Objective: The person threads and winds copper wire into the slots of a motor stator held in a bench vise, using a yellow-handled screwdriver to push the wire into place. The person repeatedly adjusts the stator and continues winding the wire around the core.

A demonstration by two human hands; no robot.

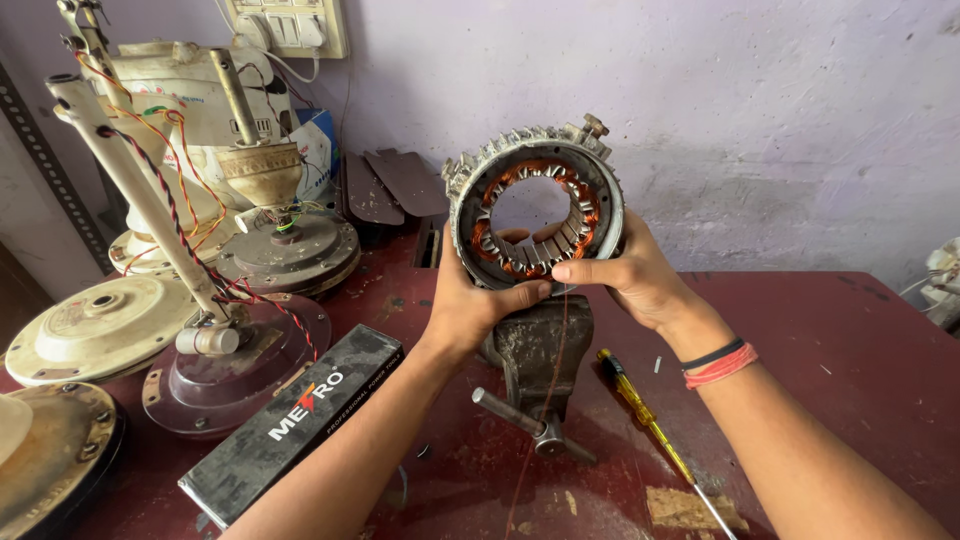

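1. Nearest, at 7 o'clock, a long black box [290,435] lies slantwise on the dark red worktop [860,350], with a yellow-handled screwdriver [650,425] at 5 o'clock, within easy reach of the right arm.
2. At centre a grey vise [540,355] stands on the worktop, its bar handle pointing toward the viewer; it sits right under the stator, seemingly as a rest for it.
3. The left hand [470,310] grips the stator [535,205] from below at its 7 o'clock edge, thumb pressed to the rim, steadying it upright so the bore faces the camera.
4. The right hand [630,275] closes on the stator's 4 o'clock edge, forefinger and thumb pinching at the lower rim, where a thin copper wire [550,390] hangs down past the vise.
5. The stator is a steel ring with copper windings inside, held just above the vise.
6. Farther off, from 9 to 11 o'clock, fan motors [290,250] and housings with rods and red-black leads crowd the worktop's edge.
7. Behind, dark fan blades [395,185] lean on the wall [780,130] at 12 o'clock.
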